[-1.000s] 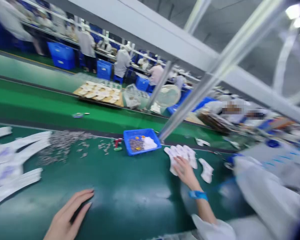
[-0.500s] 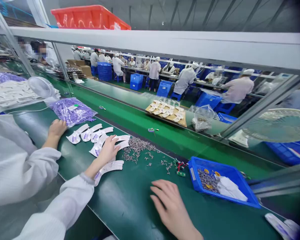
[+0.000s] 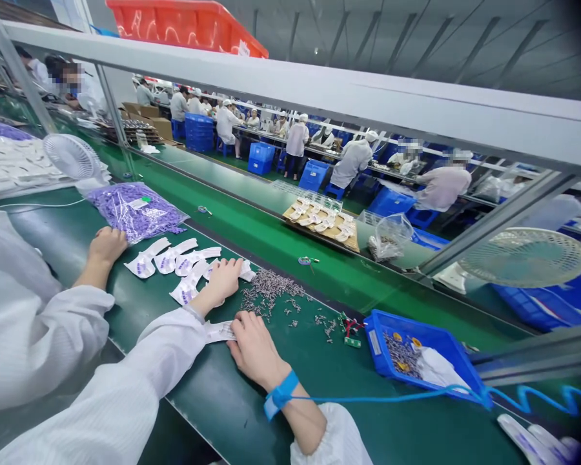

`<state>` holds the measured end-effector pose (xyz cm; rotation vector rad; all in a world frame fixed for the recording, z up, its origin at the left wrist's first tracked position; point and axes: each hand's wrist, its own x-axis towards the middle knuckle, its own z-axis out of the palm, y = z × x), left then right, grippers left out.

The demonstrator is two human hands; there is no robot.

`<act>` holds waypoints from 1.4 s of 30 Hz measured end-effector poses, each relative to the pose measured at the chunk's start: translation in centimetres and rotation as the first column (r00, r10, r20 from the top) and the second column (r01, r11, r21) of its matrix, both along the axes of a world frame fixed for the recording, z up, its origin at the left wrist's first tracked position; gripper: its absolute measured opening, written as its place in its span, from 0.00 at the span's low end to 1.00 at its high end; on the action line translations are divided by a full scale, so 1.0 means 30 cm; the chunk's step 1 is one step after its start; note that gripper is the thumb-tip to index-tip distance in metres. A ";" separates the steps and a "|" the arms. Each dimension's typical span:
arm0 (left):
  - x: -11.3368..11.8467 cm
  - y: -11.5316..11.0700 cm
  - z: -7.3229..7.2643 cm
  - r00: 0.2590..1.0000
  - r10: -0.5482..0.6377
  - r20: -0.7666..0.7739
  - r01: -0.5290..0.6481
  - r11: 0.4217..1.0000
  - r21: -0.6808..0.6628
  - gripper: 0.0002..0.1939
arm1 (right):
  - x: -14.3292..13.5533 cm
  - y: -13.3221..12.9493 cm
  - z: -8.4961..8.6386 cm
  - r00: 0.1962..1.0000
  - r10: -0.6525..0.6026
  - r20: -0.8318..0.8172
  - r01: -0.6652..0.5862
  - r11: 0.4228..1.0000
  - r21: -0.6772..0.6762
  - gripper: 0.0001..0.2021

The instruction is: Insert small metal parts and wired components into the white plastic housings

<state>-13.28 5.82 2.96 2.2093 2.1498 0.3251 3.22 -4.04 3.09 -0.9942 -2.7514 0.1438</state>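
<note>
Table (image 3: 295,433): dark green, its far edge running beside a brighter green belt (image 3: 266,239).
Purple bag (image 3: 140,216): clear plastic full of purple parts, lying by the far edge toward the left end.
Blue tray (image 3: 421,330): against the far edge toward the right end, holding small metal bits, some yellow rounds and something white.
Left hand (image 3: 223,282): palm down over the white pieces nearest the metal pile, fingers curled; whether it grips one I cannot tell.
Right hand (image 3: 256,349): closed on one end of the lone piece, thumb on the near side, fingers on the far side; a blue band (image 3: 281,394) circles the wrist.
Co-worker's hand (image 3: 107,244): half curled, just beside the bag's near side.
White pieces (image 3: 188,263): curved, marked in purple, spread between the bag and the metal pile toward the far edge; others (image 3: 537,440) lie at the right end.
Lone piece (image 3: 220,331): nearer the near edge than that group, partly hidden by the left sleeve (image 3: 167,345).
Metal pile (image 3: 271,287): tiny parts by the far edge, thinning out toward the tray.
Circuit board (image 3: 352,343): small, green, just left of the tray, beside something red.
</note>
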 end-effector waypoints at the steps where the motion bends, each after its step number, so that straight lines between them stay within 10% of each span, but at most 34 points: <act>1: -0.005 0.005 0.004 1.000 -0.001 -0.003 0.001 1.000 0.017 0.28 | 0.007 -0.002 0.004 1.000 0.013 0.015 -0.013 1.000 -0.003 0.06; 7: -0.047 -0.006 0.078 0.997 -0.069 0.034 0.064 0.988 0.143 0.24 | 0.119 -0.091 0.042 0.998 0.020 -0.061 -0.022 0.999 -0.045 0.03; 12: 0.001 -0.167 0.129 0.921 -0.375 0.104 0.342 0.907 0.247 0.25 | 0.384 -0.258 0.050 0.938 -0.276 -0.207 0.257 0.959 -0.114 0.02; 17: 0.191 -0.387 0.065 0.497 -0.866 0.057 0.789 0.478 0.386 0.19 | 0.652 -0.448 -0.019 0.741 -0.641 -0.201 0.650 0.759 -0.023 0.08; 21: 0.303 -0.445 0.033 0.092 -0.996 0.012 0.938 0.091 0.335 0.13 | 0.682 -0.549 -0.043 0.636 -0.763 -0.117 0.767 0.641 -0.017 0.14; 26: 0.257 -0.428 0.026 -0.041 -0.993 0.109 0.966 -0.012 0.258 0.17 | 0.607 -0.570 -0.025 0.654 -0.749 -0.111 0.749 0.661 -0.051 0.15; 36: 0.207 -0.458 -0.035 -0.007 -0.986 0.169 0.966 0.037 0.257 0.19 | 0.552 -0.472 -0.066 0.789 -0.589 -0.174 0.590 0.806 -0.051 0.15; 37: 0.189 -0.435 -0.031 0.094 -0.986 0.136 0.953 0.128 0.276 0.20 | 0.561 -0.462 -0.072 0.799 -0.576 -0.173 0.574 0.816 -0.065 0.15; 39: 0.125 -0.373 -0.020 0.480 -0.871 0.099 0.814 0.485 0.320 0.20 | 0.580 -0.449 -0.083 0.810 -0.560 -0.175 0.554 0.828 -0.086 0.15; 41: 0.033 -0.292 -0.009 0.868 -0.480 0.129 0.412 0.841 0.351 0.21 | 0.597 -0.444 -0.093 0.814 -0.553 -0.177 0.545 0.833 -0.095 0.15; 42: -0.018 -0.247 -0.005 0.963 -0.226 0.150 0.164 0.926 0.341 0.22 | 0.601 -0.444 -0.096 0.817 -0.550 -0.174 0.541 0.835 -0.097 0.15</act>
